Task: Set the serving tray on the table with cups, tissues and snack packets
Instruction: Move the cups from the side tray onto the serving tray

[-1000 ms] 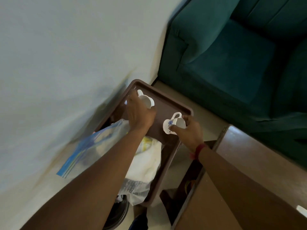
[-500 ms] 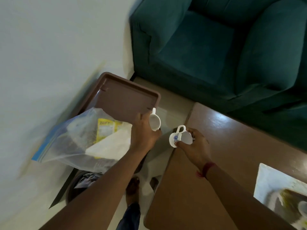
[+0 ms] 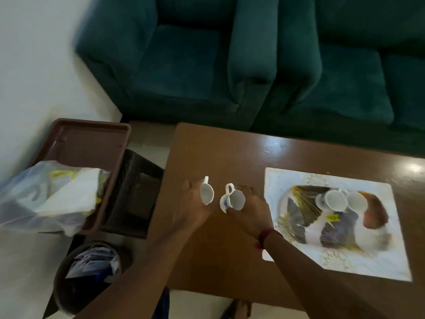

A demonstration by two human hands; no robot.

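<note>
Head view: both hands' cups (image 3: 232, 200) now over table (image 3: 225, 146).

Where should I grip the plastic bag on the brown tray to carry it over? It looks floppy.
Judging by its slump, pinch the plastic bag by its blue-striped edge hanging past the brown tray, coming from the wall side; contents sag toward the middle, so support underneath.

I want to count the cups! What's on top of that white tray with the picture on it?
Two white cups sit side by side on the patterned serving tray, plus a small yellow label. The right forearm covers the tray's near-left corner.
</note>
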